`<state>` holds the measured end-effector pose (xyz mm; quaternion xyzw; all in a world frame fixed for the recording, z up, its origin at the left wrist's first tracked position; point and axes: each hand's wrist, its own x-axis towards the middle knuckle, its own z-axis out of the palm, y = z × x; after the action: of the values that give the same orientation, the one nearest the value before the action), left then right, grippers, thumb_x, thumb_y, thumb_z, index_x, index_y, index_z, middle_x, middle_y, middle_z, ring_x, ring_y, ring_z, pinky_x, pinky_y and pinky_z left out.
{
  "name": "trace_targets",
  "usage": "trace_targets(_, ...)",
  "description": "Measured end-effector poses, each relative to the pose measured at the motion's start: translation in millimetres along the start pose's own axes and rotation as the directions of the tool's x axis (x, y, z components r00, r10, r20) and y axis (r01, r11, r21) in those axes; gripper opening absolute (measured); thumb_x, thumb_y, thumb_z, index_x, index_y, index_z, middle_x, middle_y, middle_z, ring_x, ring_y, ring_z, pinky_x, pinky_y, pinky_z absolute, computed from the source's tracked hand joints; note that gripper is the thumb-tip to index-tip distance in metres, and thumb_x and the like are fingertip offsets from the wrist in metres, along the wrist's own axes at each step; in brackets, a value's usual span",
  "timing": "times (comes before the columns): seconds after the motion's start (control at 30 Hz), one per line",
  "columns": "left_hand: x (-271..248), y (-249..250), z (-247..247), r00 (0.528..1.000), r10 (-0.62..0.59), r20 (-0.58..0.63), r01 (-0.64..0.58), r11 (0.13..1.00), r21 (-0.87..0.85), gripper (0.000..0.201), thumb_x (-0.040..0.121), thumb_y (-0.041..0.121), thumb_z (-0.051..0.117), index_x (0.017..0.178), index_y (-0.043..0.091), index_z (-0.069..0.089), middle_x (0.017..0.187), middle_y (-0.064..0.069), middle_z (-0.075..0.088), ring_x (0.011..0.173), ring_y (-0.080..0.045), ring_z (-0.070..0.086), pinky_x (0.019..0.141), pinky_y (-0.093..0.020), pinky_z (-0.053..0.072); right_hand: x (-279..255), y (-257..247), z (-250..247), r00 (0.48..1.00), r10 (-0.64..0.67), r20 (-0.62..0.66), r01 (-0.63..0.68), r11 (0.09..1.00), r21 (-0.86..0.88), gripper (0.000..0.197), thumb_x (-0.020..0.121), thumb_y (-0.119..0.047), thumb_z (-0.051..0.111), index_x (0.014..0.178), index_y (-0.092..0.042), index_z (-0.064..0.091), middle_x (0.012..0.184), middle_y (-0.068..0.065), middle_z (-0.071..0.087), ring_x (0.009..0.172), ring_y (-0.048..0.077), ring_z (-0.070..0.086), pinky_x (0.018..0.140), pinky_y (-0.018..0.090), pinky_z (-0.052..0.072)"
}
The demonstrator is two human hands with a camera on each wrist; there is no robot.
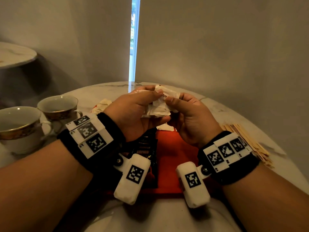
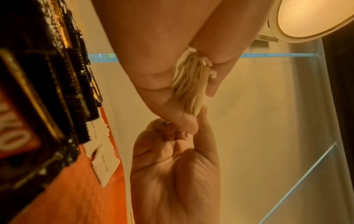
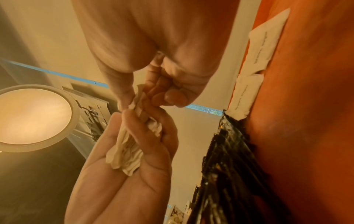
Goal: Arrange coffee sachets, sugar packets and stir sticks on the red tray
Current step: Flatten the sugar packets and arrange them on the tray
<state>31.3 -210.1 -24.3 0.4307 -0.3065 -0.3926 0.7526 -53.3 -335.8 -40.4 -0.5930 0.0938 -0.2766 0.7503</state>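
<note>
Both hands are raised above the red tray [image 1: 170, 156]. My left hand [image 1: 151, 104] grips a bundle of white sugar packets [image 1: 158, 108] between thumb and fingers. My right hand [image 1: 175, 104] pinches the top of that bundle with thumb and fingertips. The wrist views show the same bundle of sugar packets [image 2: 189, 84] [image 3: 126, 151] fanned out in the left palm. Dark coffee sachets [image 1: 145, 148] lie overlapped on the tray's left side. Two sugar packets [image 2: 103, 151] lie flat at the tray's far edge. Wooden stir sticks [image 1: 247, 143] lie in a pile on the table right of the tray.
Two white cups with gold rims [image 1: 56, 106] [image 1: 20, 126] stand at the left on the round marble table [image 1: 217, 108]. More crumpled packets [image 1: 102, 106] lie on the table beyond my left wrist. A wall stands close behind the table.
</note>
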Motion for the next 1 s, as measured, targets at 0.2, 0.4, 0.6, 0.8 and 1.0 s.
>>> trace_targets(0.2,-2,2,-4,0.997,-0.045,0.056,0.050,0.995,-0.081,0.052,0.076,0.005,0.057,0.128,-0.002,0.057,0.108,-0.019,0.063,0.094,-0.027,0.064,0.083,-0.033,0.057,1,4,-4,0.998,0.037,-0.051,-0.040,0.997,-0.063,0.021,0.072,-0.018,0.077,0.085,-0.012,0.062,0.074,0.005,0.064,0.061,0.015,0.053,0.052,0.027,0.034)
trace_targets(0.4,-3,4,-3,0.998,-0.060,0.016,0.060,0.998,0.011,0.032,0.094,0.007,0.042,0.118,0.002,0.063,0.105,-0.018,0.067,0.089,-0.024,0.067,0.083,-0.037,0.059,0,1,-5,0.996,0.014,-0.086,-0.021,0.996,-0.083,0.015,0.079,-0.012,0.074,0.086,-0.012,0.061,0.071,0.002,0.067,0.059,0.012,0.059,0.053,0.026,0.035)
trace_targets(0.6,-2,5,-2,0.996,-0.078,-0.040,0.080,0.996,0.027,0.019,0.096,0.011,0.046,0.107,0.008,0.061,0.099,-0.015,0.066,0.078,-0.022,0.067,0.073,-0.036,0.060,0,0,-3,0.998,0.007,-0.070,-0.012,0.998,-0.061,0.008,0.086,-0.007,0.069,0.090,-0.010,0.063,0.082,0.006,0.070,0.065,0.015,0.063,0.050,0.024,0.040)
trace_targets(0.8,0,8,-1,0.982,-0.028,-0.186,0.031,0.999,0.014,0.025,0.094,0.005,0.049,0.110,0.015,0.066,0.113,-0.017,0.059,0.075,-0.025,0.065,0.052,-0.027,0.053,0,-5,-1,0.998,-0.006,-0.061,0.009,0.999,0.050,0.018,0.091,0.001,0.058,0.108,-0.004,0.062,0.086,0.010,0.069,0.073,0.020,0.066,0.059,0.029,0.047)
trace_targets(1.0,-3,9,4,0.982,-0.012,-0.191,0.008,1.000,-0.017,0.008,0.093,0.005,0.050,0.092,0.012,0.054,0.095,-0.013,0.052,0.071,-0.026,0.065,0.054,-0.030,0.058,1,-6,-1,0.999,-0.003,-0.048,0.011,0.985,0.172,0.026,0.091,0.011,0.044,0.114,0.001,0.054,0.081,0.013,0.064,0.066,0.022,0.069,0.056,0.029,0.055)
